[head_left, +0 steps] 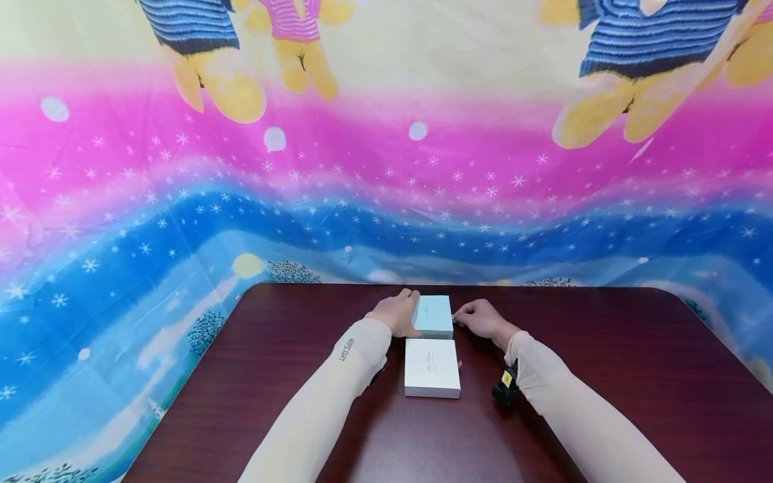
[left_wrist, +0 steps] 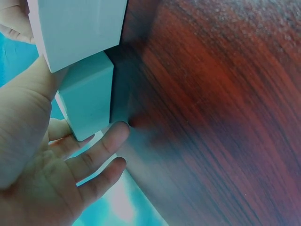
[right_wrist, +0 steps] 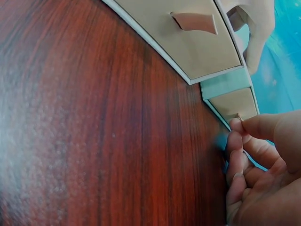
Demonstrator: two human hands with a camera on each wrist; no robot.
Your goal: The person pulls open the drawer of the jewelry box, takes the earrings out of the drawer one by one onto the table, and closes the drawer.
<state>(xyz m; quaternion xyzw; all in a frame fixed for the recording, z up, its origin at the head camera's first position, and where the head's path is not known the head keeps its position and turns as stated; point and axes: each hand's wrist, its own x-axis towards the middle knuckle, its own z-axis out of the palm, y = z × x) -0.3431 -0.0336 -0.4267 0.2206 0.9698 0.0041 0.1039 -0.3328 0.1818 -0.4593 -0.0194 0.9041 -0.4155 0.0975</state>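
Note:
Two flat boxes stand one behind the other at mid-table in the head view: a pale green box (head_left: 435,316) at the back and a white box (head_left: 431,365) in front. My left hand (head_left: 395,313) holds the green box from its left side, thumb at the near corner and fingers towards the far side. On the other side my right hand (head_left: 485,319) pinches a small pull tab (right_wrist: 239,116) on the green box's tan drawer front (right_wrist: 228,102). That tab is mostly covered by the fingertips. The white box shows a free brown ribbon tab (right_wrist: 197,22) on its tan side.
Both boxes sit on a dark red-brown wooden table (head_left: 290,402). Behind it hangs a printed cloth (head_left: 386,174) with snowflakes and bears, which meets the table's back edge. A black wrist device (head_left: 506,386) sits under the right sleeve.

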